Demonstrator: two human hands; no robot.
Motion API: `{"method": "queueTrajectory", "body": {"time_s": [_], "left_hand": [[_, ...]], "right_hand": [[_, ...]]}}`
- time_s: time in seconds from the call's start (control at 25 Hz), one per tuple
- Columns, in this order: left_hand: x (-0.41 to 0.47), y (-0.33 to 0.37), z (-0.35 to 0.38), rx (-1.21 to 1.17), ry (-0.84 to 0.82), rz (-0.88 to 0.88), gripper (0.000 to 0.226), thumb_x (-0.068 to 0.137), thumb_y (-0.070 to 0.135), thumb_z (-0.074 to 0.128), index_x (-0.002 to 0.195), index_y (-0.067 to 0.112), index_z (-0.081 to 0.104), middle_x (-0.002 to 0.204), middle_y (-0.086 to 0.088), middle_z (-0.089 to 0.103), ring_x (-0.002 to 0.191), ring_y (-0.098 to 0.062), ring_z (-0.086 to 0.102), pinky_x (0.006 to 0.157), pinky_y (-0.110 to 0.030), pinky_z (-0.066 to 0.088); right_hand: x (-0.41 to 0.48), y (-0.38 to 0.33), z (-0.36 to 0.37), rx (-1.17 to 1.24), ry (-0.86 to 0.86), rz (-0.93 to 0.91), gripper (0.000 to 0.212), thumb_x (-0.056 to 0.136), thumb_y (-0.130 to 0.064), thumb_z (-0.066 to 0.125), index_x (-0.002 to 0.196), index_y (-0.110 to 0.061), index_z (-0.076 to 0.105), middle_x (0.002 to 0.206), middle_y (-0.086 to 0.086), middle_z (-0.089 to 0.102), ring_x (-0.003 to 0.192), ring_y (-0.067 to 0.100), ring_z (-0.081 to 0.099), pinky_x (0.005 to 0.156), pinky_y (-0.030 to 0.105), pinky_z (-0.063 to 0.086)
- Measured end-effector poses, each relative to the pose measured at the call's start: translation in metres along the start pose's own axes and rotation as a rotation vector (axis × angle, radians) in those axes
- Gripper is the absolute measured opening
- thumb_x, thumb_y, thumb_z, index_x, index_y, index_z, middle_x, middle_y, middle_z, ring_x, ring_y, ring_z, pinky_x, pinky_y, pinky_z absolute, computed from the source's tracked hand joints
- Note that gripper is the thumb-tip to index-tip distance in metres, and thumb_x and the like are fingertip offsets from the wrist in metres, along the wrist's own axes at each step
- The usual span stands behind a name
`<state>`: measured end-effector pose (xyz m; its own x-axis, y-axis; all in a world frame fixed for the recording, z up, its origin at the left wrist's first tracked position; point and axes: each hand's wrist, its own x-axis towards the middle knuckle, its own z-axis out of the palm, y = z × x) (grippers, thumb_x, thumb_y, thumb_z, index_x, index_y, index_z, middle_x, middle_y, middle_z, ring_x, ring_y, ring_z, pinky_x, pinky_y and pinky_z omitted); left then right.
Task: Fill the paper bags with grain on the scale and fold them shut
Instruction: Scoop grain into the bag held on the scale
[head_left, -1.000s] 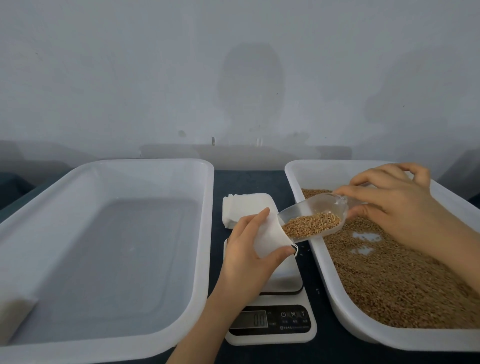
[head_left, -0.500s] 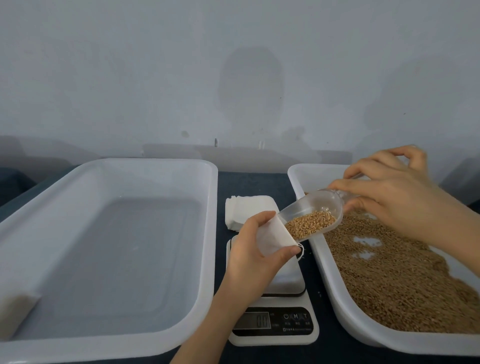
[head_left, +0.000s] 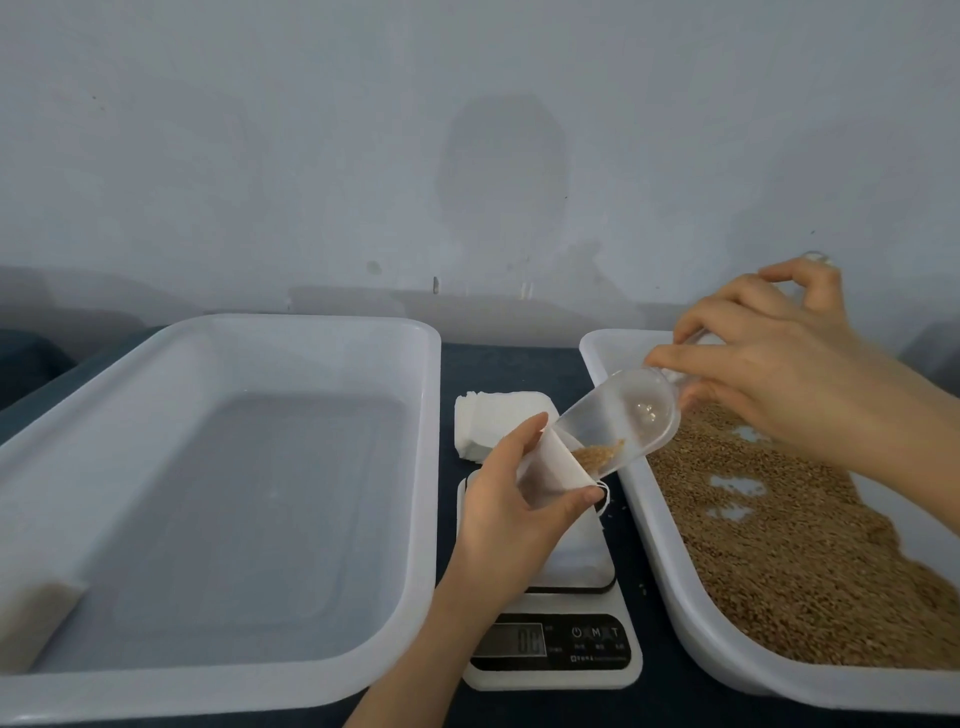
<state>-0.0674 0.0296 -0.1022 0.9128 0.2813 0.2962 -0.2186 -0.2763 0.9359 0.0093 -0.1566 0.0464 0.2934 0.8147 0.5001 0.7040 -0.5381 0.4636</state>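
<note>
My left hand (head_left: 511, 506) grips a small white paper bag (head_left: 548, 475) above the white digital scale (head_left: 553, 644), its mouth facing right. My right hand (head_left: 769, 364) holds the handle of a clear plastic scoop (head_left: 618, 428), tilted steeply down with its lip in the bag's mouth. A little brown grain (head_left: 597, 454) slides at the scoop's lower end into the bag. The scale's display shows digits I cannot read clearly.
A white tub (head_left: 670, 561) of brown grain (head_left: 810, 545) stands at the right. A large white tub (head_left: 426, 467) at the left holds one white packet (head_left: 31, 618) in its near-left corner. A stack of flat white bags (head_left: 493, 421) lies behind the scale on the dark table.
My right hand rose and tipped the scoop much steeper. Most of the grain has left the scoop and gone into the bag. My left hand kept hold of the bag.
</note>
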Motion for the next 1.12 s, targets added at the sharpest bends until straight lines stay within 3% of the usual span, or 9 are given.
{"method": "queueTrajectory", "body": {"time_s": [0.12, 0.28, 0.44, 0.68, 0.76, 0.88, 1.0, 1.12], "left_hand": [[0.0, 0.0, 0.0, -0.001, 0.01, 0.014, 0.068, 0.072, 0.038, 0.079, 0.126, 0.049, 0.039, 0.114, 0.041, 0.043, 0.109, 0.026, 0.038, 0.073, 0.007, 0.036], [0.001, -0.001, -0.002, 0.014, 0.043, 0.018, 0.07, 0.073, 0.042, 0.078, 0.132, 0.043, 0.041, 0.122, 0.033, 0.048, 0.116, 0.01, 0.046, 0.086, -0.008, 0.044], [0.001, 0.003, -0.002, 0.017, 0.019, 0.018, 0.071, 0.069, 0.036, 0.081, 0.117, 0.058, 0.034, 0.11, 0.045, 0.044, 0.108, 0.018, 0.044, 0.074, 0.0, 0.043], [0.001, 0.001, -0.001, 0.005, 0.034, -0.007, 0.067, 0.074, 0.027, 0.077, 0.116, 0.056, 0.033, 0.103, 0.039, 0.048, 0.103, 0.017, 0.048, 0.069, 0.002, 0.042], [0.001, -0.001, -0.002, 0.002, 0.026, -0.025, 0.069, 0.076, 0.031, 0.075, 0.125, 0.054, 0.033, 0.109, 0.033, 0.048, 0.104, 0.006, 0.053, 0.076, -0.003, 0.045], [-0.001, 0.0, -0.002, 0.022, -0.004, -0.045, 0.071, 0.078, 0.036, 0.072, 0.132, 0.053, 0.03, 0.115, 0.038, 0.039, 0.113, -0.004, 0.051, 0.087, -0.009, 0.044], [-0.001, -0.001, -0.002, 0.023, -0.018, -0.044, 0.066, 0.078, 0.037, 0.071, 0.127, 0.059, 0.032, 0.117, 0.039, 0.04, 0.116, -0.004, 0.049, 0.093, -0.017, 0.045], [0.0, -0.003, -0.006, 0.022, -0.019, -0.06, 0.064, 0.078, 0.038, 0.072, 0.126, 0.058, 0.036, 0.119, 0.033, 0.046, 0.113, -0.002, 0.052, 0.096, -0.026, 0.049]], "right_hand": [[0.007, -0.005, -0.004, -0.03, 0.024, -0.035, 0.031, 0.058, -0.016, 0.086, 0.088, -0.015, 0.076, 0.086, 0.009, 0.067, 0.087, 0.035, 0.062, 0.092, 0.051, 0.023], [0.014, -0.011, -0.007, -0.128, 0.098, -0.108, 0.031, 0.06, -0.012, 0.086, 0.089, -0.013, 0.074, 0.087, 0.009, 0.067, 0.086, 0.034, 0.063, 0.093, 0.049, 0.024], [0.015, -0.016, -0.007, -0.162, 0.12, -0.117, 0.031, 0.061, -0.013, 0.086, 0.09, -0.014, 0.074, 0.087, 0.008, 0.067, 0.086, 0.033, 0.063, 0.093, 0.048, 0.025], [0.012, -0.016, -0.011, -0.152, 0.126, -0.058, 0.028, 0.067, -0.018, 0.083, 0.093, -0.014, 0.074, 0.091, 0.008, 0.069, 0.087, 0.032, 0.064, 0.092, 0.046, 0.024], [0.006, -0.01, -0.01, -0.126, 0.146, 0.079, 0.027, 0.075, -0.029, 0.075, 0.099, -0.016, 0.073, 0.096, 0.008, 0.07, 0.09, 0.032, 0.062, 0.092, 0.043, 0.023], [-0.009, 0.001, 0.006, -0.013, 0.103, 0.489, 0.033, 0.085, -0.04, 0.063, 0.106, -0.014, 0.066, 0.104, 0.008, 0.065, 0.094, 0.03, 0.058, 0.089, 0.043, 0.032], [-0.028, 0.005, 0.044, 0.298, -0.131, 0.903, 0.034, 0.086, -0.039, 0.062, 0.098, -0.007, 0.06, 0.101, 0.01, 0.06, 0.083, 0.025, 0.059, 0.072, 0.037, 0.047], [-0.05, 0.006, 0.077, 0.525, -0.375, 1.086, 0.029, 0.085, -0.029, 0.066, 0.079, -0.001, 0.062, 0.076, 0.014, 0.063, 0.06, 0.021, 0.056, 0.053, 0.029, 0.044]]}}
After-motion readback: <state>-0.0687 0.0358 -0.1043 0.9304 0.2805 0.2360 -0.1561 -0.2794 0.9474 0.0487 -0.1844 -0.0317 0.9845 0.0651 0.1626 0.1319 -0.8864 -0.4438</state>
